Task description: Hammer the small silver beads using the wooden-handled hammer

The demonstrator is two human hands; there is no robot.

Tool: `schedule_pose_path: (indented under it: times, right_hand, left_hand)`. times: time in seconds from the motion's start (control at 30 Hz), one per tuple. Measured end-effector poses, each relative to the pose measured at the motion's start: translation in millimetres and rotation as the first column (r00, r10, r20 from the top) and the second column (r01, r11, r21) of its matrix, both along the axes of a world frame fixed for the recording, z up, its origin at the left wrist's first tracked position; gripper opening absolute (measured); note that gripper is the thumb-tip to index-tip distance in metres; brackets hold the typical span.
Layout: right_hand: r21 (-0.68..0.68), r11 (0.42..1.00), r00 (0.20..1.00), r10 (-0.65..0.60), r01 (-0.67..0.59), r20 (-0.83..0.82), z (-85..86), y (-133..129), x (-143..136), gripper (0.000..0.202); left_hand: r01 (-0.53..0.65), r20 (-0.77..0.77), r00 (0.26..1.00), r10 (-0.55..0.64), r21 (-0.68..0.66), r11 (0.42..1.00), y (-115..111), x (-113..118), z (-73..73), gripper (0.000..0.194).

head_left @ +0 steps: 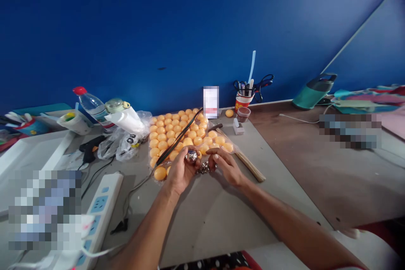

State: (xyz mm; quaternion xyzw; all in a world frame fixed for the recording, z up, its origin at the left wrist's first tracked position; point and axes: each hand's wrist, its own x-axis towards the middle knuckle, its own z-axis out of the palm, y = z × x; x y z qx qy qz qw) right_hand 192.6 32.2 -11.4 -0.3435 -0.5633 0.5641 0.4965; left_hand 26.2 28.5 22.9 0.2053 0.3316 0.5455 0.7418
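Note:
My left hand [185, 171] is cupped with its fingers curled around a cluster of shiny silver pieces [191, 156], too small to name surely; they look like little round bells. Just right of it, more silver pieces [205, 168] lie in a small heap on the grey table. Over that heap hovers my right hand [226, 166], index finger stretched toward the left hand and thumb apart from it. Nothing shows between its fingers. Behind both hands, orange ping-pong balls [172, 130] fill a clear plastic bag in rows.
A black strap [180, 138] crosses the balls. Beside them lie a bundle of thin sticks [251, 166] and a small white box [238, 127]. A power strip [103, 211], glue gun [88, 149] and bottle [93, 103] stand left. At the back are a phone [211, 102] and pen cup [243, 100].

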Motion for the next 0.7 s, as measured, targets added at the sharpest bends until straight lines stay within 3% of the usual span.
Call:
schedule_pose_path:
  times: [0.13, 0.27, 0.4, 0.57, 0.7]
  right_hand:
    - [0.027, 1.000, 1.000, 0.002, -0.002, 0.001, -0.8, 0.2, 1.1, 0.043]
    - [0.028, 1.000, 1.000, -0.005, 0.005, -0.001, -2.0, -0.5, 0.9, 0.042]
    - [0.009, 1.000, 1.000, -0.004, 0.004, -0.005, -2.3, -1.1, -0.4, 0.040]
    - [0.063, 0.995, 0.990, -0.079, 0.072, 0.114, -3.8, -0.6, -0.4, 0.035]
    - [0.132, 0.980, 0.962, -0.175, 0.150, 0.209, -4.0, 0.3, 0.4, 0.027]
  left_hand:
    - [0.034, 0.077, 0.997, -0.032, -0.022, 0.999, 0.0, 1.0, 0.5, 0.038]
    - [0.036, 0.009, 0.999, -0.037, 0.038, 0.999, -3.0, 4.2, 1.6, 0.055]
    - [0.084, -0.054, 0.995, -0.080, 0.070, 0.994, -5.2, 4.9, -0.2, 0.051]
    - [0.138, -0.096, 0.987, -0.127, 0.117, 0.983, -4.8, 2.6, -3.3, 0.033]
    - [0.130, -0.090, 0.988, -0.124, 0.070, 0.989, -6.0, 3.0, -1.8, 0.050]
